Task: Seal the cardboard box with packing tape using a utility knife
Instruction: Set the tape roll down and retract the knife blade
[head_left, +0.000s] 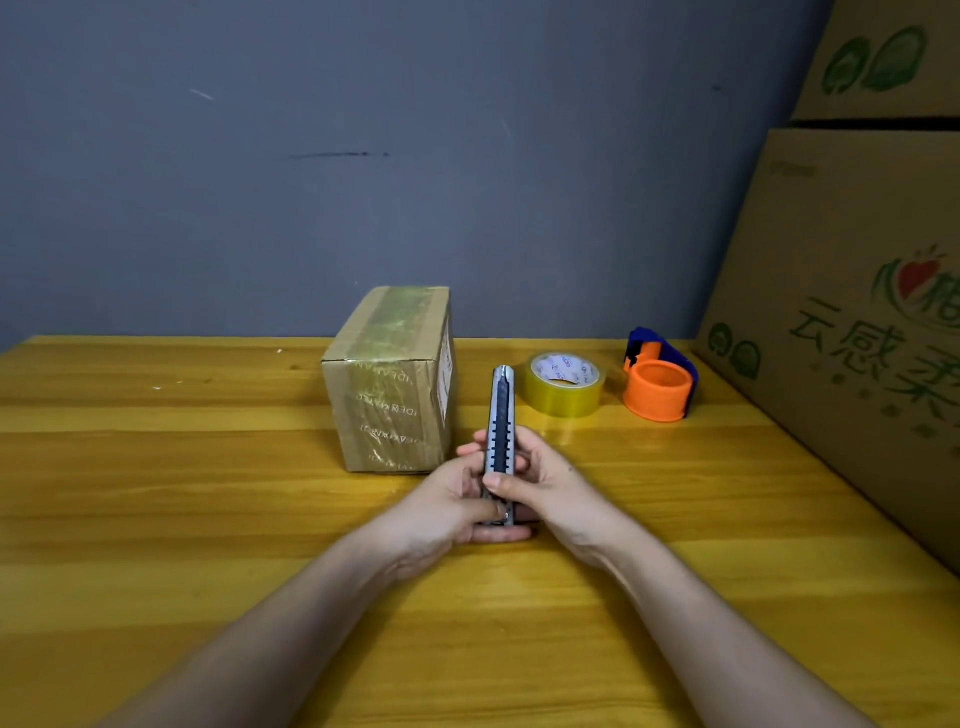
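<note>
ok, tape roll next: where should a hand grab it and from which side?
Probably from above. The tape roll lies flat on the table with its core hole facing up, so put the thumb in the hole and the fingers on the outer wall, pinching the near rim. The right side is tighter: the orange dispenser sits close there. Both hands hold the utility knife.

I count one small taped cardboard box (389, 384), one utility knife (501, 415), one roll of clear tape (563, 384) and one orange-and-blue tape dispenser (660, 376) on one wooden table (156, 493). Two hands: left hand (447, 506), right hand (545, 480). Two large printed cartons (stacked at right): lower carton (852, 312), upper carton (883, 57).
</note>
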